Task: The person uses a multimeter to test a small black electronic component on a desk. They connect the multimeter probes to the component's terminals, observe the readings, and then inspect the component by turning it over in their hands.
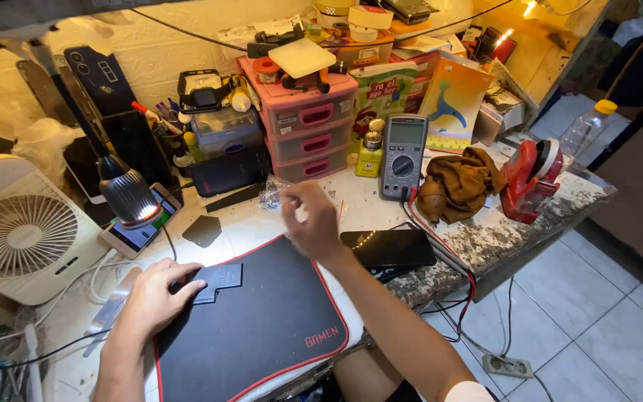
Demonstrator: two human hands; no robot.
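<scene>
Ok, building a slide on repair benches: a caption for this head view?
Left hand rests on a dark flat part on the black mat; right hand raised, blurred, beside a phone.

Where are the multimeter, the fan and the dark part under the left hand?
multimeter [402, 156]: head view, on its dial.
fan [18, 236]: head view, on the grille's hub.
dark part [221, 279]: head view, on the flat end clear of the left hand [156, 294] fingers.

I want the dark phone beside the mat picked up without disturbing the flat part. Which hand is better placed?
Right hand, probably: it is raised, apparently empty, near the dark phone; the left hand presses on the flat part.
</scene>
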